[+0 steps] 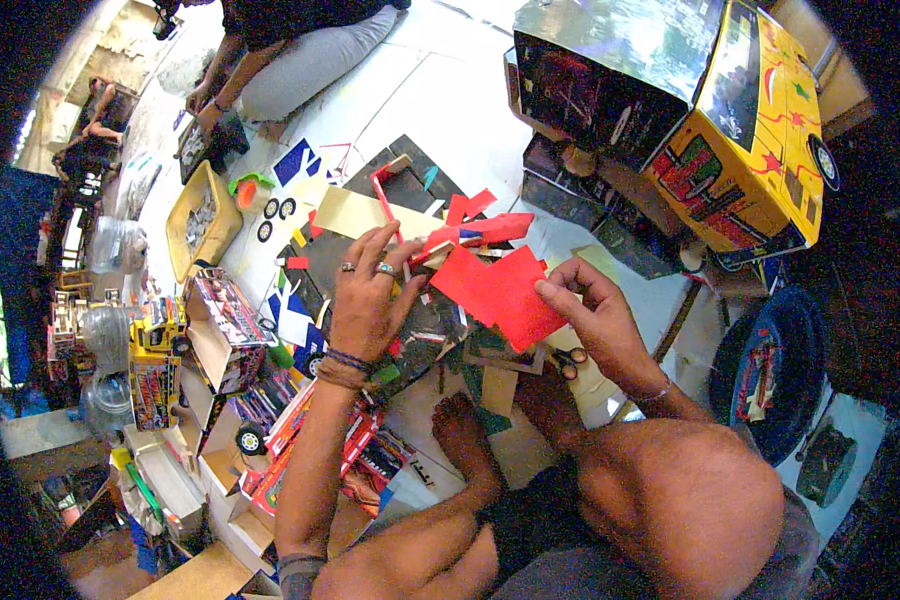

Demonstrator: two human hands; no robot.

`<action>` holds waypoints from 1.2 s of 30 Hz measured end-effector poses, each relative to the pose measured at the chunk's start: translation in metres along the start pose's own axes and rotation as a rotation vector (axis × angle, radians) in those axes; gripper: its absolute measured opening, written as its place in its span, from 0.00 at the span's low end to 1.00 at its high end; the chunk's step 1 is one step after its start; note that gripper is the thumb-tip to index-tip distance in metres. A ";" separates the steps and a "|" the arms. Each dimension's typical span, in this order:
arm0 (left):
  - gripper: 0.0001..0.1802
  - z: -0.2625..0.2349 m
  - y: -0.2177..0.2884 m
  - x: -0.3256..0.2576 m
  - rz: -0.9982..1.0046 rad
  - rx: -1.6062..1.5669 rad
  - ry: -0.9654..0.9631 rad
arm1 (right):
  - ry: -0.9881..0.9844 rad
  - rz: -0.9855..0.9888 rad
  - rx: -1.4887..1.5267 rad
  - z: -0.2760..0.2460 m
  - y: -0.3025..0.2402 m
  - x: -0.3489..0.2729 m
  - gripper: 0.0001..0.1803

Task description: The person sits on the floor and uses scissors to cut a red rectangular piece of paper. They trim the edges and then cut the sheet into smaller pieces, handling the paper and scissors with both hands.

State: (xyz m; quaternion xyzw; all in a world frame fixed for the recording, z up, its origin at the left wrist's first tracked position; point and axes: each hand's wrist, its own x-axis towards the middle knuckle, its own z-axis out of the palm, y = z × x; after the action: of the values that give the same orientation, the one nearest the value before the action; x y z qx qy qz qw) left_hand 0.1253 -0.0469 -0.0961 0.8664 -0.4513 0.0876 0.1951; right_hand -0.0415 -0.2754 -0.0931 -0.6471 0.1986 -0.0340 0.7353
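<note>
A bright red sheet point(502, 300) with irregular edges is pinched at its right side between the thumb and fingers of my right hand point(600, 315). My left hand point(370, 295) wears rings and reaches over a dark board point(425, 345), its fingers stretched out and apart. Those fingertips are beside a thin red strip point(385, 198) and the end of a cream strip point(355, 208); whether they touch either I cannot tell. Several red offcuts point(480, 228) lie in a heap just beyond the sheet.
Scissors point(570, 362) lie near my right foot. Toy truck bodies point(228, 325) crowd the left, below a yellow tray point(192, 215) and small black wheels point(280, 208). A large yellow box-shaped truck point(735, 150) stands far right, above a dark blue tub point(815, 335). Another person point(315, 65) sits at upper left.
</note>
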 end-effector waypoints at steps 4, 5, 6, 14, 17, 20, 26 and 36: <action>0.19 -0.005 -0.006 0.008 0.059 0.059 0.002 | -0.069 -0.015 0.029 -0.008 0.000 0.002 0.10; 0.19 -0.010 -0.006 0.009 0.094 0.066 0.043 | -0.093 -0.054 0.032 -0.010 0.000 0.002 0.10; 0.17 -0.017 -0.006 0.011 0.091 0.047 0.047 | -0.119 -0.078 0.025 -0.012 -0.001 0.003 0.10; 0.13 -0.104 0.047 0.005 -0.335 -0.635 0.131 | -0.409 -0.099 0.262 -0.009 -0.035 0.007 0.10; 0.17 -0.115 0.064 -0.006 -0.318 -0.780 0.063 | -0.558 -0.143 0.265 -0.008 -0.048 0.002 0.11; 0.23 -0.112 0.073 -0.015 -0.200 -0.730 -0.065 | -0.654 -0.308 0.172 -0.006 -0.054 0.001 0.12; 0.25 -0.115 0.086 -0.029 -0.160 -0.661 -0.267 | -0.724 -0.499 -0.034 -0.011 -0.074 0.012 0.17; 0.26 -0.117 0.079 -0.044 -0.081 -0.761 -0.259 | -0.973 -0.395 -0.014 0.017 -0.075 0.005 0.16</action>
State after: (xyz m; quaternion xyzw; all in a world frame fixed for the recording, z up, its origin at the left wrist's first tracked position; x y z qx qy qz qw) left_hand 0.0382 -0.0060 0.0158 0.7532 -0.4378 -0.2035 0.4467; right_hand -0.0159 -0.2729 -0.0202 -0.6180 -0.2914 0.1337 0.7179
